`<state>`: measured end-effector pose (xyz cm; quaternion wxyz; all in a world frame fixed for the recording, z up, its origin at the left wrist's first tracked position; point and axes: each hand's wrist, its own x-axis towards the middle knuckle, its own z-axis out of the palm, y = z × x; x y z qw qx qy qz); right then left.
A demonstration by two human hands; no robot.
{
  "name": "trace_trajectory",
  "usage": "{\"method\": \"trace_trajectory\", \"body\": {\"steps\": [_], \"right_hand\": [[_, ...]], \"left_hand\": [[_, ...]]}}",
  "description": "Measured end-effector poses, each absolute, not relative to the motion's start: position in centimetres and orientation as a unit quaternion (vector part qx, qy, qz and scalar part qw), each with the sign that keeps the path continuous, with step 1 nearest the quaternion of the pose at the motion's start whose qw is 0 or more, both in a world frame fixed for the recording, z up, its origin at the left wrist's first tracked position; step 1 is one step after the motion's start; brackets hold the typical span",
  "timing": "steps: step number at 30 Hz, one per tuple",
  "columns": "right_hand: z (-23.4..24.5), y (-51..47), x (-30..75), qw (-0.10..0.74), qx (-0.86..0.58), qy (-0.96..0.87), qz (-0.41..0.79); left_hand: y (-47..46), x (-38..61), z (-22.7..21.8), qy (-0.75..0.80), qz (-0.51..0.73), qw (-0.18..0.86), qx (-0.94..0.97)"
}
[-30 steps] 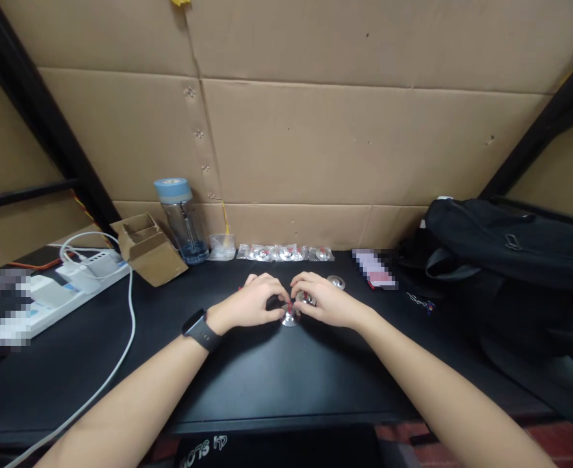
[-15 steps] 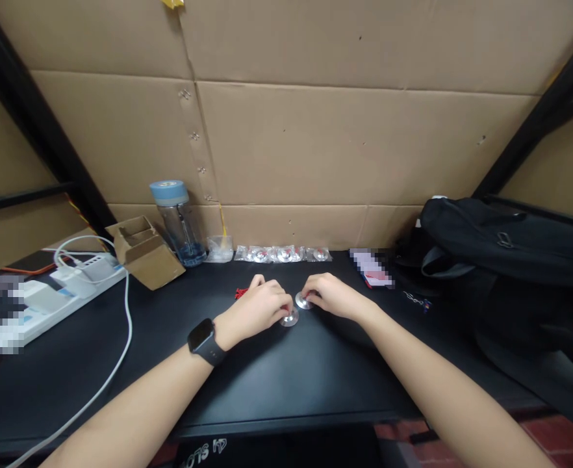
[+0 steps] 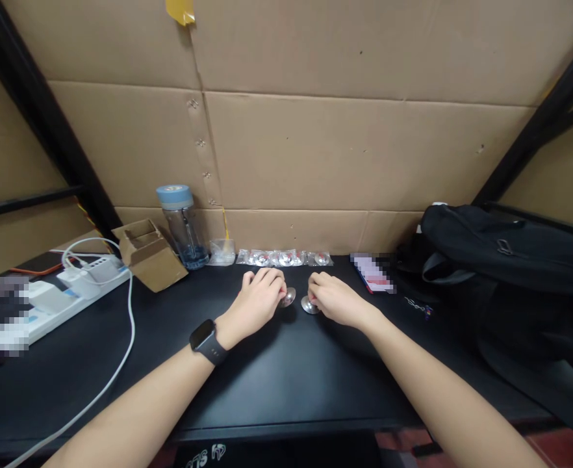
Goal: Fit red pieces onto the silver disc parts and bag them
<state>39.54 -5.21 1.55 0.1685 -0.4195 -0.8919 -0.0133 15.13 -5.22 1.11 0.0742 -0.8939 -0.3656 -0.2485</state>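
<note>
My left hand, with a dark watch on its wrist, pinches a small silver finger cymbal by its top. This cymbal is tilted, its shiny disc facing right. A matching finger cymbal is in the closed fingers of my right hand, lower and flatter, near the black table top. A narrow gap separates the two discs. Traces of red show at the fingertips of both hands. Along the back lie several similar silver discs in clear plastic wrappers.
Left of the hands are an open cardboard box, a blue-lidded bottle, a clear plastic bag and a white power strip with a trailing cable. To the right are a phone, a keychain and a black backpack.
My left hand has lifted away and tilted its cymbal upward. The right cymbal has shifted slightly right and nearer. The red bundle beside my left hand is now hidden. The view has tilted slightly.
</note>
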Motion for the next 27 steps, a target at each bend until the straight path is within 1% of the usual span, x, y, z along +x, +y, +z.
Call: {"method": "trace_trajectory", "body": {"steps": [5, 6, 8, 14, 22, 27], "right_hand": [[2.9, -5.2, 38.7, 0.403, -0.392, -0.823, 0.084], [3.2, -5.3, 38.7, 0.434, -0.395, -0.804, 0.098], [3.5, -5.4, 38.5, 0.471, -0.400, -0.777, 0.123], [2.6, -5.5, 37.6, 0.510, -0.400, -0.742, 0.173], [1.2, -6.1, 35.9, 0.512, -0.396, -0.736, 0.199], [0.8, -6.2, 35.5, 0.518, -0.390, -0.731, 0.212]], "left_hand": [[-4.5, 15.2, 0.7, -0.429, -0.323, 0.006, -0.843], [-4.3, 15.2, 0.7, -0.443, -0.339, -0.012, -0.830], [-4.0, 15.1, 0.6, -0.461, -0.364, -0.050, -0.808], [-3.9, 15.4, 0.7, -0.457, -0.418, -0.139, -0.773], [-3.8, 16.1, -0.4, -0.421, -0.444, -0.189, -0.768], [-4.0, 16.4, -0.7, -0.418, -0.450, -0.200, -0.763]]}}
